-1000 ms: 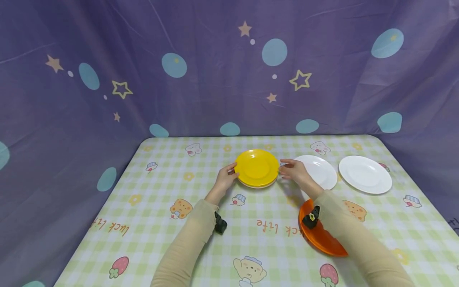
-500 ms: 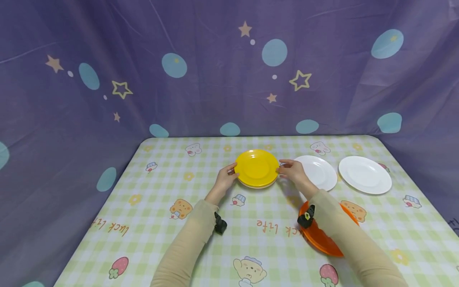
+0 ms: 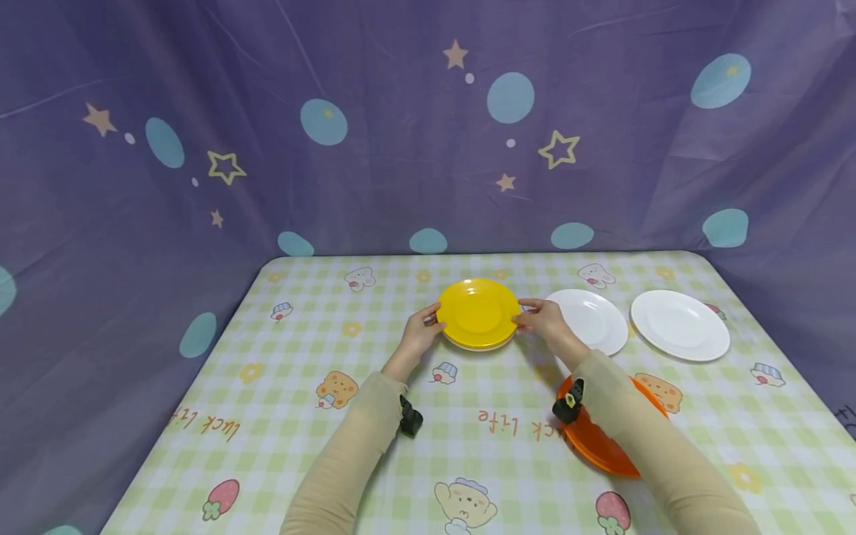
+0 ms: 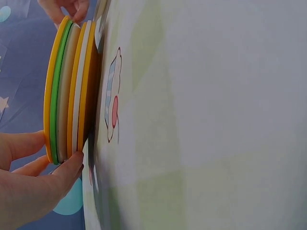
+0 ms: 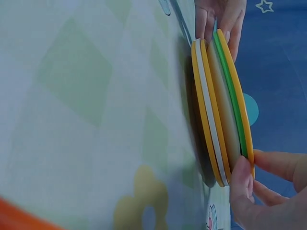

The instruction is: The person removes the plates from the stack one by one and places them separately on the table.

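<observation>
On the checked tablecloth (image 3: 281, 461), we pinch a plate stack (image 3: 478, 313).
Our left hand (image 3: 416, 334) and right hand (image 3: 551, 329) grip opposite edges, beside a white plate (image 3: 595, 321); squaring seems in progress, next likely calling for even pressure.

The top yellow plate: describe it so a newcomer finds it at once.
Toward the far middle of the green-and-white checked tablecloth, find the layered stack of round plates between the person's left hand and right hand. The round yellow plate crowns it. It lies directly above a round green plate; its two right-hand neighbours are round white plates.
</observation>
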`<state>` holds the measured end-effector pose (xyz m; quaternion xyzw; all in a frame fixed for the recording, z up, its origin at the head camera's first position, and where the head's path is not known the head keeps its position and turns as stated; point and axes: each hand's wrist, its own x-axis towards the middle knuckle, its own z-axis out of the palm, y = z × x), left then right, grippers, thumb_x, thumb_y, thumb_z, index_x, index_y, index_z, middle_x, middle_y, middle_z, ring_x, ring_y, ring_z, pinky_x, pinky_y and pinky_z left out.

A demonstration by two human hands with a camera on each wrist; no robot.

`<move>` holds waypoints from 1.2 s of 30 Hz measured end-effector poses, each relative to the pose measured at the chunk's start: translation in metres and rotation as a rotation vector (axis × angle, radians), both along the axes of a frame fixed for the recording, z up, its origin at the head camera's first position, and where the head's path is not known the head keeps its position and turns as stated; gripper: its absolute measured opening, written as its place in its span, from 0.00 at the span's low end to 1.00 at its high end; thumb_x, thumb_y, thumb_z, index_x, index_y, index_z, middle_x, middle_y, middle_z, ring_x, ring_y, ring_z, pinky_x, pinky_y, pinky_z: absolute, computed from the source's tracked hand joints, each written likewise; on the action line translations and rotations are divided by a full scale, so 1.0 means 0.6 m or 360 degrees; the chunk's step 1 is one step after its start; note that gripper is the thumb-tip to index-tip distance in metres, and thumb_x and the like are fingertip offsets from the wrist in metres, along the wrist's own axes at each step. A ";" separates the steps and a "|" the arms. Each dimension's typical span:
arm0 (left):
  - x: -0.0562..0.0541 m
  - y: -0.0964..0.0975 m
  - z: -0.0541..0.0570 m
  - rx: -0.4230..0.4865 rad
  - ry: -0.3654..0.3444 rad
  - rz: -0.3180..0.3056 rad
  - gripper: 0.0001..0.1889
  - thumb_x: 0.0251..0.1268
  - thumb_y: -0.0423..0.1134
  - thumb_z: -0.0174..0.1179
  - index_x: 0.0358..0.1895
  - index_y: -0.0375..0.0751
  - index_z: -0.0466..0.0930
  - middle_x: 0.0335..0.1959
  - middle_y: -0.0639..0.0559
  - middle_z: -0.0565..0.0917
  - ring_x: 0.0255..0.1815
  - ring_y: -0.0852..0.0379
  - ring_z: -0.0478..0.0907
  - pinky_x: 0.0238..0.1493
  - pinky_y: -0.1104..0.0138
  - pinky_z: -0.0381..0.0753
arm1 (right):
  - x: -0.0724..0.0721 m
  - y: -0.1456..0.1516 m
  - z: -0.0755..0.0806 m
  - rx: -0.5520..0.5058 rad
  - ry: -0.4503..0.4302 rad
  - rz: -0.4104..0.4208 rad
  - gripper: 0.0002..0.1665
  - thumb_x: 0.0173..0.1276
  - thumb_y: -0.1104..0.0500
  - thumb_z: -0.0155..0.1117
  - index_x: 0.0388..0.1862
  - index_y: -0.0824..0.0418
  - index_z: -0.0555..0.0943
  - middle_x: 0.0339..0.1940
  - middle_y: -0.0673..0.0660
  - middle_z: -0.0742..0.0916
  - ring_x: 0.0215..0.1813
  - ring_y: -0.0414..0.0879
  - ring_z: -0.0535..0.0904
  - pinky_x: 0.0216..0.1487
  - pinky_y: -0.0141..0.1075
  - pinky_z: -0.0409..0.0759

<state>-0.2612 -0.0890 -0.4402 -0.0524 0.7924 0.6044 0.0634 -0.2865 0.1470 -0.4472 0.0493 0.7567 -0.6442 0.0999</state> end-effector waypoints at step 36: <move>0.003 -0.001 0.002 -0.0009 -0.0026 0.0000 0.24 0.60 0.29 0.52 0.62 0.38 0.64 0.57 0.41 0.70 0.56 0.49 0.69 0.50 0.64 0.75 | 0.029 0.000 0.048 -0.0285 -0.0345 -0.0045 0.32 0.60 0.73 0.51 0.64 0.71 0.57 0.22 0.53 0.78 0.21 0.39 0.78 0.36 0.35 0.81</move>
